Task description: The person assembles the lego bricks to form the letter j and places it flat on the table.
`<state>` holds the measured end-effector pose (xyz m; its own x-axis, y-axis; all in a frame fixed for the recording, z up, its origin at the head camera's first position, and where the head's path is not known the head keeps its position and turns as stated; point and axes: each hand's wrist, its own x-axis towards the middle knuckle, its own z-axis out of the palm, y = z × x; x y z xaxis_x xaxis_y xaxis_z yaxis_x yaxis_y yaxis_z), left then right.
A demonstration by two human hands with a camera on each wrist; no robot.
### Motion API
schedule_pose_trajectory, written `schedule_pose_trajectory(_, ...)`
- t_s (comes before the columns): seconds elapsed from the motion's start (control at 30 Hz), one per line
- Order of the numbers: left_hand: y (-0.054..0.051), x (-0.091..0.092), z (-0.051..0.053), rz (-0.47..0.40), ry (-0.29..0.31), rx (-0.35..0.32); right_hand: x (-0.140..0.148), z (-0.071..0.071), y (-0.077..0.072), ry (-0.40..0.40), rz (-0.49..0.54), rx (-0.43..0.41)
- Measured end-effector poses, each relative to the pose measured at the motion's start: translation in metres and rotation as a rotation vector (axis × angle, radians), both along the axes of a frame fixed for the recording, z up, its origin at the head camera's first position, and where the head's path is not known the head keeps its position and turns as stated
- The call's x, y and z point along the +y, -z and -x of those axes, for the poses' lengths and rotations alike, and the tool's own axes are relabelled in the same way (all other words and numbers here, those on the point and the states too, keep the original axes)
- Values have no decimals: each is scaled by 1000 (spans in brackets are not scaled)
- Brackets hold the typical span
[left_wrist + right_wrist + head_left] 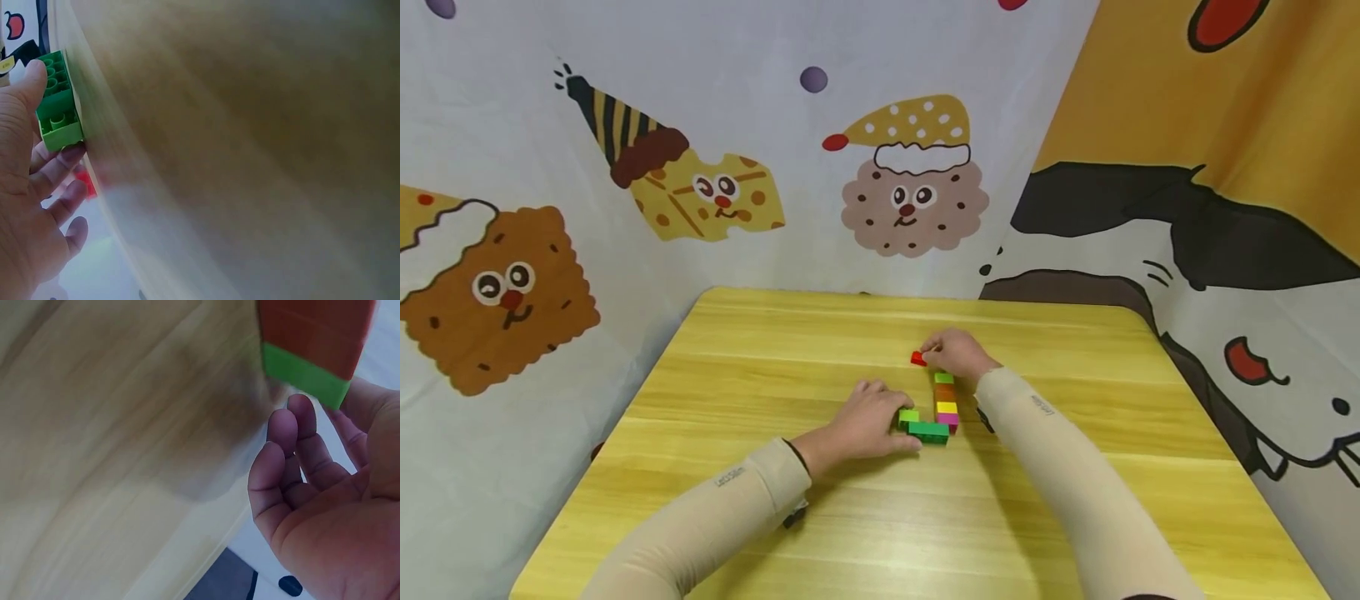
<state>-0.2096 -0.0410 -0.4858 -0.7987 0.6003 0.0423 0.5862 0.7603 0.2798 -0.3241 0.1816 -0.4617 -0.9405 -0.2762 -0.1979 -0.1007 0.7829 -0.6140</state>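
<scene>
Joined toy building bricks stand on the table in a bent shape. A dark green brick (928,432) lies along the near side, with a light green brick (908,416) at its left. My left hand (868,419) holds this corner, its thumb on the dark green brick and fingers against the light green one. Running away from me on the right are pink (948,422), yellow (947,408), orange (944,392) and lime green (943,378) bricks. Beyond them my right hand (958,353) pinches a small red brick (918,358); the fingertips partly hide it.
The bricks stand on a wood-grain table (760,358). Behind it hangs a cloth (805,167) printed with cartoon biscuits and cheese. Long sleeves (1075,467) cover both forearms, and a small dark device (795,512) shows under the left wrist.
</scene>
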Motion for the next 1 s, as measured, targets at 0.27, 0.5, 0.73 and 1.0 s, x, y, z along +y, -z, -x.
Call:
schedule_pose_trajectory(0.27, -2, -1, 0, 14, 1, 1, 4, 2, 2, 7, 18, 3)
schedule_pose_trajectory(0.5, -3, 0, 0, 23, -2, 5, 12, 4, 1, -17, 16, 2)
schedule_pose_trajectory(0.73, -3, 1, 0, 15, -6, -6, 35, 2, -1, -34, -50, 34)
schedule_pose_trajectory(1.0, -4, 1, -1, 13, -11, -16, 43, -4, 1, -33, -50, 32)
